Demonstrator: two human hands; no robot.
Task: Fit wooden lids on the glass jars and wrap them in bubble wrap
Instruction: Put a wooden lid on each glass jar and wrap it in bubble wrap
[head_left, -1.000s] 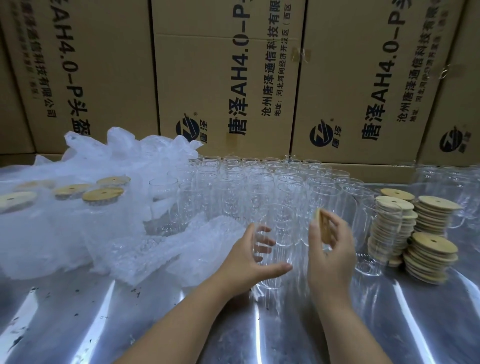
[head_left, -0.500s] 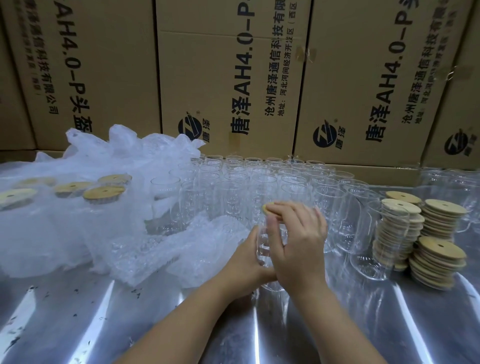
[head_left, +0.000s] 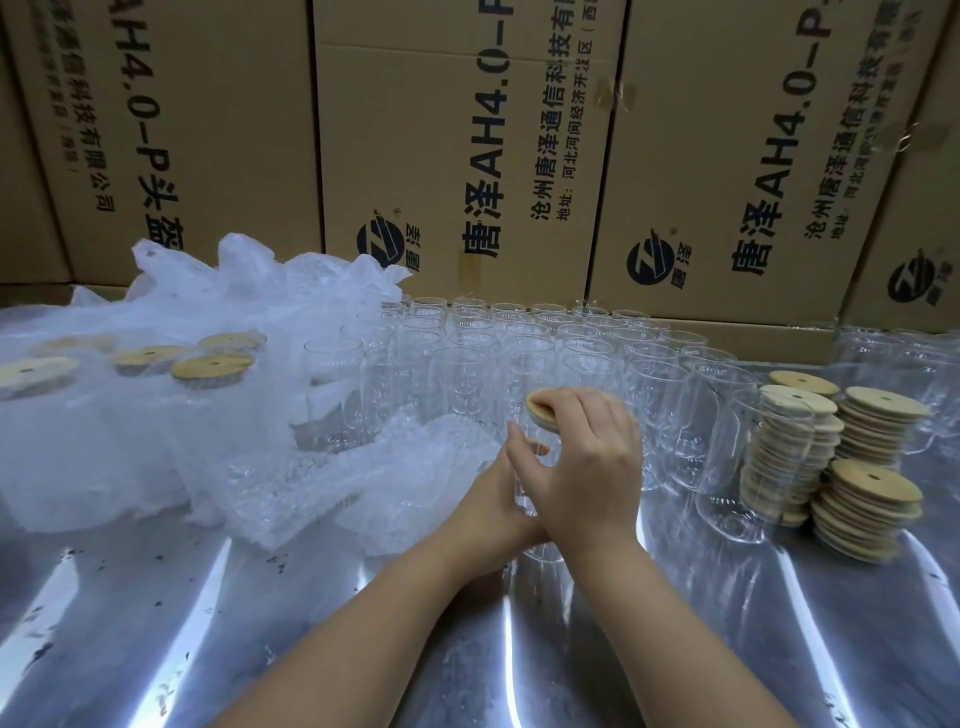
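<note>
A clear glass jar (head_left: 537, 540) stands on the shiny table in front of me. My left hand (head_left: 498, 499) grips its side, mostly hidden behind my right hand (head_left: 582, 467). My right hand lies over the jar's mouth with its fingers curled on a round wooden lid (head_left: 540, 408), which sits on the rim. Sheets of bubble wrap (head_left: 332, 483) lie crumpled just left of the jar.
Several rows of open glass jars (head_left: 519, 353) fill the table behind my hands. Stacks of wooden lids (head_left: 862, 467) stand at the right. Wrapped, lidded jars (head_left: 208, 374) stand at the left. Cardboard boxes (head_left: 467, 156) wall off the back.
My right hand carried the lid from beside the jar onto its mouth. My left hand closed on the jar's side and has kept hold of it.
</note>
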